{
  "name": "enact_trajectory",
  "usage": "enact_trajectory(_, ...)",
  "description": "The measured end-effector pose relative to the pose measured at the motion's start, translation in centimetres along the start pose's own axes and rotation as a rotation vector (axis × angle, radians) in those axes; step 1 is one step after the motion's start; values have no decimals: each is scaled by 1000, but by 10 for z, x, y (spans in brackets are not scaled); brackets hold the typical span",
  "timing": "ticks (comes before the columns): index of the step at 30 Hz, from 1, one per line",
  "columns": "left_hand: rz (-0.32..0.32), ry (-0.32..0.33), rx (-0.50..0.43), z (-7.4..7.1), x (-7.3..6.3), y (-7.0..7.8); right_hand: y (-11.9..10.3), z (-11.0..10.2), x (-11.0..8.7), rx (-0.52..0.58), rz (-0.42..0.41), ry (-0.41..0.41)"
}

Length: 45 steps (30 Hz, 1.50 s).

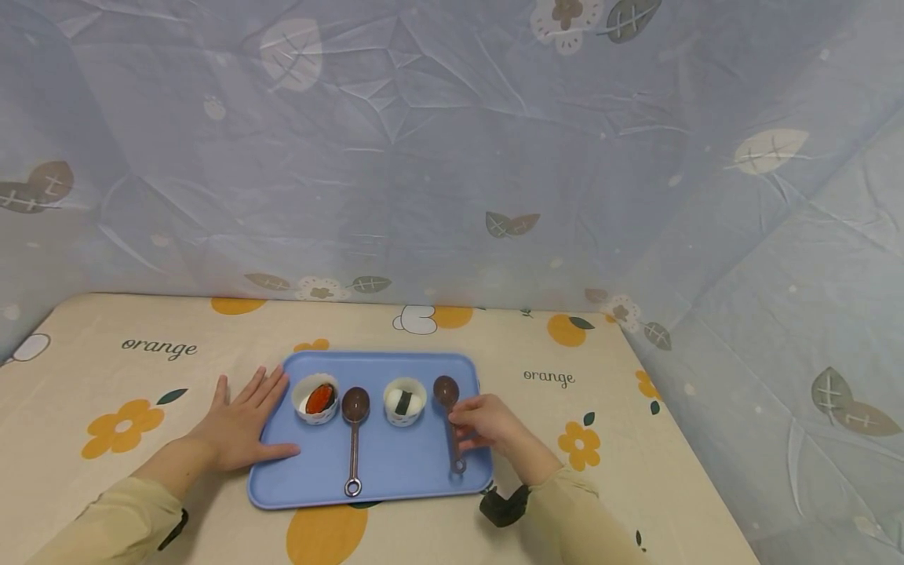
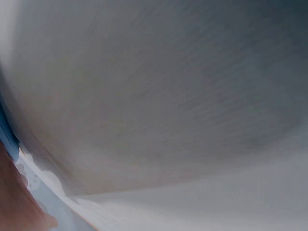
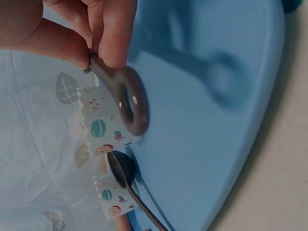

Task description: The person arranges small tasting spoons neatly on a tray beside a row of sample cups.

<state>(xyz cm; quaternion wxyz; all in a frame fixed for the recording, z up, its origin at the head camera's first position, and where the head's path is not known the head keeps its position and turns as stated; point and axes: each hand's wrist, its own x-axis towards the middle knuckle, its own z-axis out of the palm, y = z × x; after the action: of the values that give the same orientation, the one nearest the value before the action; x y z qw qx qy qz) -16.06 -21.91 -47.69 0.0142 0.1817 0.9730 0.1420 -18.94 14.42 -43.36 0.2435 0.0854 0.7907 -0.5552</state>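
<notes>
My right hand (image 1: 490,425) pinches the handle of a brown spoon (image 1: 446,390) between thumb and fingers, over the right side of a blue tray (image 1: 406,480). In the right wrist view the ringed handle end (image 3: 141,113) is raised, casting a shadow on the tray. My left hand (image 1: 236,430) has its fingers spread at the tray's left edge, the thumb reaching over the rim. A second brown spoon (image 1: 355,405) lies between two patterned paper cups. The left cup (image 1: 301,392) contains a red-topped sushi piece (image 1: 321,399); the right cup (image 1: 403,421) contains a white piece with a dark band (image 1: 404,402).
A cream tablecloth (image 1: 508,345) printed with oranges and flowers lies under the tray. Blue-grey patterned sheeting (image 1: 452,180) hangs behind the table and along its right side. Mostly a blurred grey surface (image 2: 154,96) fills the left wrist view.
</notes>
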Motion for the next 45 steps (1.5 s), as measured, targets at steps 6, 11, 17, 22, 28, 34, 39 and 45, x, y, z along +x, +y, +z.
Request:
enact_trajectory(6,-12,-29,1,-2,0,2,3,2,1,-10,16,3)
enact_trajectory(11,-8,-18,-4,2,1,-3,4,3,2,-5,26,4)
enact_trajectory(17,-4,-15,-2,2,0,-3,5,5,2,-3,27,3)
enact_trajectory(22,-17,-40,3,-3,-1,2,5,7,2,-14,28,2)
enact_trajectory(28,-18,-44,5,-6,-1,5,6,8,3,-24,38,9)
enact_trajectory(34,-13,-34,8,-5,-1,5,9,9,6,-49,50,17)
enact_trajectory(39,-15,-30,7,-3,0,3,10,10,7,-46,48,13)
enact_trajectory(45,-15,-42,12,-4,-1,3,10,9,7,-39,39,9)
